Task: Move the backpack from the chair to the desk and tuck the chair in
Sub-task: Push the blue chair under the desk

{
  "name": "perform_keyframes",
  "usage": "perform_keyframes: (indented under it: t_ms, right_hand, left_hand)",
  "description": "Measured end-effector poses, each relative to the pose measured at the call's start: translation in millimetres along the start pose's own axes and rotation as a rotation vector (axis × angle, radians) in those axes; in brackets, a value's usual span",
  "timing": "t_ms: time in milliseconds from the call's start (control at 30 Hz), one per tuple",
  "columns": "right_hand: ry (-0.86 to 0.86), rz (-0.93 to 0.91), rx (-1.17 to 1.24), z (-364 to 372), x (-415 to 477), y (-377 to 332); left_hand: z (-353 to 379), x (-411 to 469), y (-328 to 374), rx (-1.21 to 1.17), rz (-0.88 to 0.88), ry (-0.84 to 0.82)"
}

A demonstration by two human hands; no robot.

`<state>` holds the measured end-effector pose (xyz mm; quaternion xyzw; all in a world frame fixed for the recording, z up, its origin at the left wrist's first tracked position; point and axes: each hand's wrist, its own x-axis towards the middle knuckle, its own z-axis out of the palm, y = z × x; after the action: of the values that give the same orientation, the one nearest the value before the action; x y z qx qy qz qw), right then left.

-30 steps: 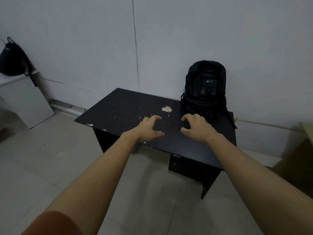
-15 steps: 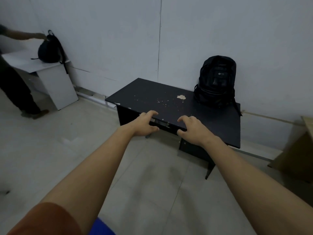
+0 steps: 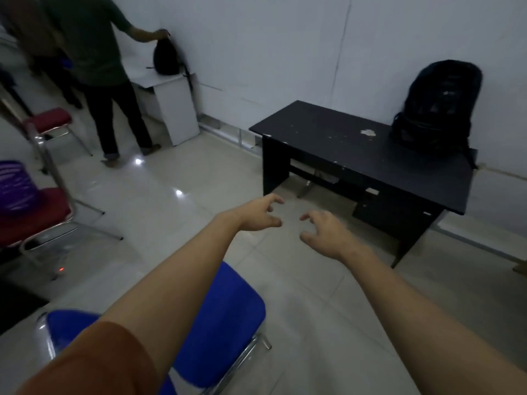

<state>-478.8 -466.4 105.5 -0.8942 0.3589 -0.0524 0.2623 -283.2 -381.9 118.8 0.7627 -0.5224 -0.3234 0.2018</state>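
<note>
The left hand (image 3: 258, 213) and right hand (image 3: 325, 233) hover over the floor with fingers curled loosely, apart and empty, short of the black desk. Below the left forearm stands the blue chair (image 3: 219, 317), well away from the desk. The black backpack (image 3: 439, 106) sits upright on the tabletop (image 3: 356, 146) against the wall.

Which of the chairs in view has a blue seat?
The blue chair nearest the camera, under the left forearm; the two chairs at far left have red seats.
</note>
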Motion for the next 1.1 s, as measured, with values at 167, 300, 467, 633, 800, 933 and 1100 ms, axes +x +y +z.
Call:
perform_keyframes:
  t_ms: [167, 300, 467, 633, 800, 933, 1100]
  right_hand:
    - [-0.047, -0.075, 0.033, 89, -9, -92]
    - [-0.181, -0.1, 0.094, 168, -12, -176]
    - [-0.433, -0.114, 0.238, 268, -40, -276]
    - [-0.77, -0.069, 0.281, 361, -81, -342]
    - [-0.825, 0.062, 0.171, 418, -99, -349]
    - [-0.812, 0.007, 0.12, 432, -102, -354]
    - [-0.758, -0.01, 0.145, 421, -85, -352]
  left_hand:
    - [-34, -77, -83, 0.019, -0.126, -0.005]
    - [-64, -153, -181, 0.067, -0.249, -0.027]
    - [-84, -240, -299, 0.249, -0.467, -0.249]
    - [-71, -294, -392, 0.588, -0.531, -0.486]
    - [-61, -301, -440, 0.637, -0.343, -0.421]
    - [-63, -302, -463, 0.635, -0.171, -0.362]
    - [-62, -289, -471, 0.737, -0.039, -0.217]
